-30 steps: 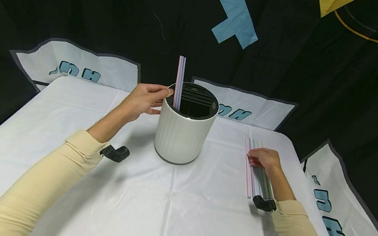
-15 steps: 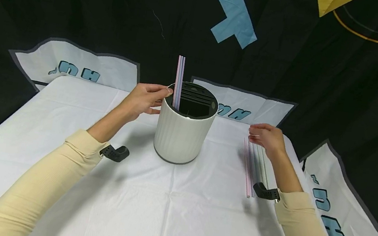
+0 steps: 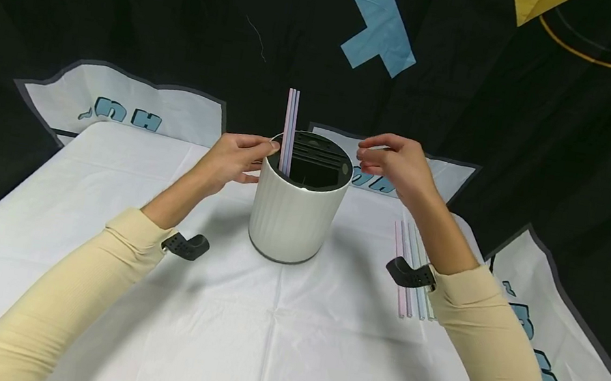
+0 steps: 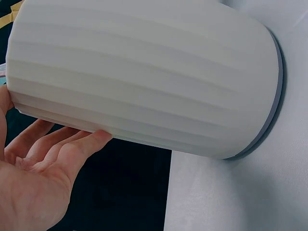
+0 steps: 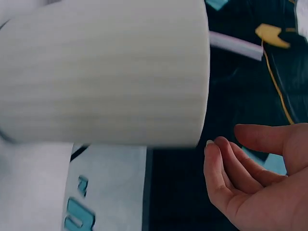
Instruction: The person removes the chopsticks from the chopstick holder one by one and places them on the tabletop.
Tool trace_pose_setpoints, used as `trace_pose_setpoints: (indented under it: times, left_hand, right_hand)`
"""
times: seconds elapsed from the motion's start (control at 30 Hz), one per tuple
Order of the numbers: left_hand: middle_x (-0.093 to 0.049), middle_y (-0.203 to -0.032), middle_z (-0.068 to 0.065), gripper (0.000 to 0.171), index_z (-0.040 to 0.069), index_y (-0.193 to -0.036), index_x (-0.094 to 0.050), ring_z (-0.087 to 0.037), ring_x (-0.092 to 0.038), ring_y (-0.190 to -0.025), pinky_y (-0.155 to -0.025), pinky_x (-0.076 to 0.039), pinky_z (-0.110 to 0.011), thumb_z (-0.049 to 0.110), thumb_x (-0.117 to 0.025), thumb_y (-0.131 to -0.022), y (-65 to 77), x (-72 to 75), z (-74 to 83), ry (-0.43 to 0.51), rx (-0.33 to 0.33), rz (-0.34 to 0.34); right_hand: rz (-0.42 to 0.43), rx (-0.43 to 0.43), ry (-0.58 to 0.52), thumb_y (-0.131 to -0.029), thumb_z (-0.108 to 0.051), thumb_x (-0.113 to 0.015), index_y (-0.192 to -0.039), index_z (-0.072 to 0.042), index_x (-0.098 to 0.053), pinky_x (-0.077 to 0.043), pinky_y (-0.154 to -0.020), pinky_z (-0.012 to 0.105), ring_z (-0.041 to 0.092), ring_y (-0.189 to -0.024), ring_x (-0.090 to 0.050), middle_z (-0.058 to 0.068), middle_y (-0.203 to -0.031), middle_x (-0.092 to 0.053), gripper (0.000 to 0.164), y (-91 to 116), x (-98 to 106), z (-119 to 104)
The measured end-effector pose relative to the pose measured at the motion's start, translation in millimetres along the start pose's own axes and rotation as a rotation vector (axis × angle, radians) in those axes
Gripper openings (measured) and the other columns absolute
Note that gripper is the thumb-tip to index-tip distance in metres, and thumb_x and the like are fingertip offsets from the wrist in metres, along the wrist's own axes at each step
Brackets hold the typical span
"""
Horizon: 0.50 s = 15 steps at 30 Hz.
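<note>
A white ribbed round holder with a black slotted insert stands upright on the table. Several pastel straws rise from its left side. My left hand holds the holder at its left, thumb at the rim and fingers along the outer wall. Right of the rim, my right hand hovers with loosely curved fingers and nothing between them. In the right wrist view, this hand is apart from the holder's rim. More straws lie side by side on the table, partly hidden under my right wrist.
A white cloth covers the table. Behind it hangs a black backdrop with blue tape pieces. Black wrist straps sit on both forearms, over the cuffs of pale yellow sleeves.
My right hand has lifted away from the straws on the table and moved up and left, beside the holder's rim. The left hand and the holder have stayed in place.
</note>
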State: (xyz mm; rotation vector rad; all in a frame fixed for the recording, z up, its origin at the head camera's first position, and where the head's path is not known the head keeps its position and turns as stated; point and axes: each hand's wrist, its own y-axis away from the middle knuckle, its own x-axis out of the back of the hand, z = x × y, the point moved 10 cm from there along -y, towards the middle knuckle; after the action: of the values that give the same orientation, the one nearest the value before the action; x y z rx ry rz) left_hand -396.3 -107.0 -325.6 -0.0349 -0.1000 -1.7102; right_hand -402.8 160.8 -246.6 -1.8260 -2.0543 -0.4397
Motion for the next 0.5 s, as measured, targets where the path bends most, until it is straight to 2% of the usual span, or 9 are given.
trace_pose_setpoints:
  times: [0.2, 0.33, 0.5]
  left_hand:
    - [-0.062, -0.142, -0.007, 0.049, 0.009, -0.139, -0.06, -0.028, -0.062, -0.126, -0.1, -0.056, -0.047, 0.036, -0.067, -0.098, -0.2, 0.1, 0.0, 0.007, -0.001, 0.002]
    - [-0.06, -0.143, -0.008, 0.05, 0.009, -0.141, -0.059, -0.03, -0.061, -0.128, -0.1, -0.056, -0.048, 0.036, -0.067, -0.099, -0.7, 0.0, -0.6, 0.011, 0.004, -0.003]
    - [-0.059, -0.145, -0.011, 0.05, 0.008, -0.141, -0.059, -0.031, -0.06, -0.129, -0.1, -0.055, -0.05, 0.035, -0.066, -0.099, -1.1, 0.9, -0.6, 0.017, 0.001, -0.009]
  right_hand:
    - [-0.086, 0.037, 0.018, -0.099, -0.014, -0.066, -0.122, -0.004, -0.068, -0.059, -0.095, 0.031, 0.023, -0.102, -0.07, 0.013, -0.124, -0.065, 0.026, -6.8, -39.9, -28.9]
    - [-0.131, 0.046, 0.005, -0.098, -0.013, -0.068, -0.118, -0.003, -0.069, -0.059, -0.095, 0.034, 0.024, -0.101, -0.07, 0.012, -0.124, -0.065, 0.023, -9.0, -64.8, -38.7]
    - [-0.172, 0.091, -0.011, -0.097, -0.012, -0.068, -0.114, -0.002, -0.071, -0.059, -0.096, 0.035, 0.025, -0.101, -0.069, 0.011, -0.121, -0.066, 0.02, -11.1, -85.7, -47.9]
